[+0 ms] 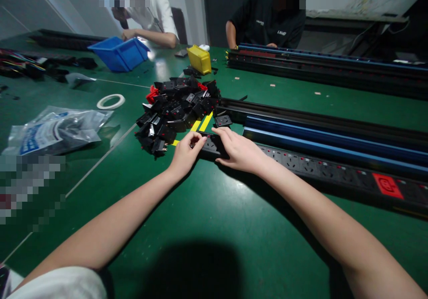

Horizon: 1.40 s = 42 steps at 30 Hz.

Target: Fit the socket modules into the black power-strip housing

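A long black power strip [334, 169] lies across the green table, its left end between my hands. My left hand [185, 154] curls its fingers against that end, thumb pressed on a black socket module [209, 143] seated there. My right hand [239, 149] lies over the strip just right of the module, fingers bent down on it. A heap of loose black socket modules [175, 114], a few red, sits just beyond my hands. One separate module [222, 120] lies by the heap.
More long black and blue rails [334, 127] lie behind the strip and at the far right [317, 64]. A plastic bag [56, 129], tape ring [111, 101], blue bin [120, 53] and yellow box [199, 59] stand left and behind. Two people sit across the table.
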{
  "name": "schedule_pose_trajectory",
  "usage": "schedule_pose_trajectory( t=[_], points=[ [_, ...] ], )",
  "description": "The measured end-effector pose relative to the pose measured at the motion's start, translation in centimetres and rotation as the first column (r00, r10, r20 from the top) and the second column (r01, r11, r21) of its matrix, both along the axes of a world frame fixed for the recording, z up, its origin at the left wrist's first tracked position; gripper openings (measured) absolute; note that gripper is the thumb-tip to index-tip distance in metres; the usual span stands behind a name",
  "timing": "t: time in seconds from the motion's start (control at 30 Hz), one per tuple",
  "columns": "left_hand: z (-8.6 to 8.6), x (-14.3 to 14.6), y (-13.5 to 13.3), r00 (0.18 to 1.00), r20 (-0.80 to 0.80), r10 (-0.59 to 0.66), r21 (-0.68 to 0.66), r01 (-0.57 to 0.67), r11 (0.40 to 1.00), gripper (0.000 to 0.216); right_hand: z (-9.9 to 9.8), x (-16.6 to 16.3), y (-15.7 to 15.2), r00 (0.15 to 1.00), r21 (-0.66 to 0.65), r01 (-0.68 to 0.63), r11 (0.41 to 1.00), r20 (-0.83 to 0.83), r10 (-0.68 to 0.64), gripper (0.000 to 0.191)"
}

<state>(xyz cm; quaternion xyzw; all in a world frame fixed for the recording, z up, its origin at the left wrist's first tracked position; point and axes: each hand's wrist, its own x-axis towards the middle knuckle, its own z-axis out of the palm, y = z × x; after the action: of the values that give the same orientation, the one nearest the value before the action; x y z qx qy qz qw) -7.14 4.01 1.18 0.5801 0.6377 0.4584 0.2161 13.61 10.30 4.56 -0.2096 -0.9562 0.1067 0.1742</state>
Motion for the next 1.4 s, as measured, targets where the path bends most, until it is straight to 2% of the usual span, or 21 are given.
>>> schedule_pose_trajectory(
  t=[0.2, 0.53, 0.73, 1.0, 1.4],
  points=[
    [-0.4, -0.4, 0.4, 0.996, 0.088, -0.035, -0.020, 0.037, 0.999, 0.031, 0.2, 0.1, 0.0, 0.998, 0.019, -0.060, 0.998, 0.032, 0.059, 0.079],
    [-1.0, -0.6, 0.8, 0.977, 0.211, 0.023, 0.021, -0.028, 0.999, 0.032, 0.6, -0.3, 0.1, 0.990, 0.063, -0.075, 0.995, 0.125, 0.067, 0.080],
    [-1.0, -0.8, 1.1, 0.954, 0.288, 0.081, 0.043, -0.097, 0.994, 0.029, 0.8, -0.3, -0.1, 0.989, 0.081, -0.052, 0.995, 0.145, 0.040, 0.073],
    [-1.1, -1.0, 1.1, 0.953, 0.285, 0.102, 0.020, -0.112, 0.993, 0.029, 0.7, -0.4, -0.2, 0.963, 0.157, -0.121, 0.980, 0.258, 0.078, 0.059],
    [-0.9, -0.6, 0.9, 0.968, 0.245, 0.044, -0.005, -0.044, 0.999, 0.027, 1.0, -0.5, -0.1, 0.973, 0.175, -0.096, 0.980, 0.224, 0.056, 0.043]
  ],
)
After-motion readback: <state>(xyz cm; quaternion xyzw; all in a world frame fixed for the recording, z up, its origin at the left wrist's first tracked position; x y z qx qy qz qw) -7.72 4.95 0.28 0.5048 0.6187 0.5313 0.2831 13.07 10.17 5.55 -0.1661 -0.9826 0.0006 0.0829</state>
